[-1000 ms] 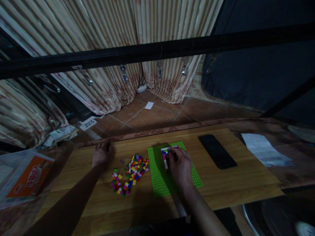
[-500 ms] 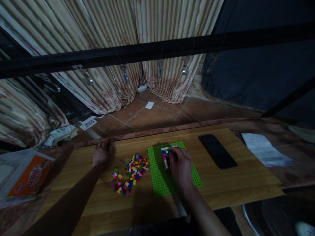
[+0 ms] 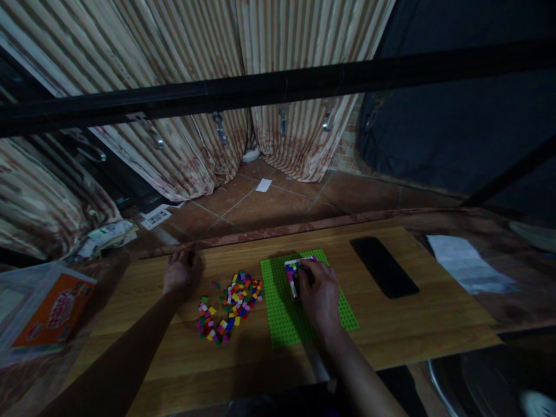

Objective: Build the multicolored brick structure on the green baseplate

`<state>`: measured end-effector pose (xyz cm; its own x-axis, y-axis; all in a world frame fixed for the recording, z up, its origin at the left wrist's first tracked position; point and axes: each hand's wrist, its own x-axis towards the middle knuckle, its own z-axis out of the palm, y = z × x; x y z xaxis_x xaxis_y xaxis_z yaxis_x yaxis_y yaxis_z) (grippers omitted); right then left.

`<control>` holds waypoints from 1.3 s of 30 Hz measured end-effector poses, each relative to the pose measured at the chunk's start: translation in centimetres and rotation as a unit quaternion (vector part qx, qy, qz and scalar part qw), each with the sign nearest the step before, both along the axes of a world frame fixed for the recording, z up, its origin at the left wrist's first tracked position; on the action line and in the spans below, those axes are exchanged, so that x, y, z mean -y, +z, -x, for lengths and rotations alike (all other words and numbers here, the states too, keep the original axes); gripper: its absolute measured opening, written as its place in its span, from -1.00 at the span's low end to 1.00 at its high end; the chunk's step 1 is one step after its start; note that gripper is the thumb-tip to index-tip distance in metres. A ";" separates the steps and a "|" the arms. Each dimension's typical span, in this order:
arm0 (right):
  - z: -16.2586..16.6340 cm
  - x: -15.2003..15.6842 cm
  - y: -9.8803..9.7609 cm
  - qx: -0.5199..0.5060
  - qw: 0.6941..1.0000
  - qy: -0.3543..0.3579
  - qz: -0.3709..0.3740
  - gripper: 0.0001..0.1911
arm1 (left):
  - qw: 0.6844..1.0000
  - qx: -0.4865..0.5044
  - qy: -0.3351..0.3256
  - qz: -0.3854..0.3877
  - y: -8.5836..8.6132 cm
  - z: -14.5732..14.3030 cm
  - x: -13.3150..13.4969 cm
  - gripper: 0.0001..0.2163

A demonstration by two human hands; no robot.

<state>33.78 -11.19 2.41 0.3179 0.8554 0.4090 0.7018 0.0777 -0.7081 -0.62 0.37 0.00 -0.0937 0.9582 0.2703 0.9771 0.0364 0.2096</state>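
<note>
My right hand (image 3: 320, 292) is over a green studded baseplate (image 3: 282, 324), thumb and fingers pinched together. Its fingertips touch a small build of toy bricks (image 3: 292, 281), with white and magenta pieces along its edges and mixed colours inside. What the pinch holds, if anything, is hidden by the fingers. Toward the far left edge of the table, my left hand (image 3: 180, 272) rests with its fingers curled in, and nothing shows in it. Between my left hand and the baseplate lies a loose spread of small coloured toy bricks (image 3: 238, 296).
A black phone-like slab (image 3: 384, 267) lies on the wooden table (image 3: 434, 330), right of the baseplate. Left of the table stands a clear plastic box (image 3: 30, 278) with an orange label. A dark horizontal bar (image 3: 260, 91) crosses in front of striped curtains (image 3: 182, 46).
My right hand has barely shifted, its fingertips still at the brick build. A dark green bit seen by the fingertips before is less visible now. My left hand stays put.
</note>
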 end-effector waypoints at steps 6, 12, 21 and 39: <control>0.0 0.0 0.0 0.002 1.000 0.000 0.000 -0.76 | 1.000 0.002 0.000 -0.006 0.1 -0.1 0.0 -0.60; 0.2 0.5 0.7 0.047 0.999 0.004 -0.002 -0.76 | 1.000 0.008 0.009 0.003 0.3 -0.4 0.2 -0.61; 3.2 3.0 2.1 0.110 0.991 0.065 -0.047 -0.80 | 1.000 0.013 0.010 -0.003 0.1 -0.4 0.3 -0.59; 7.9 3.4 1.6 0.275 0.945 0.155 0.087 -0.87 | 1.000 0.023 0.012 -0.003 0.2 -0.5 0.2 -0.61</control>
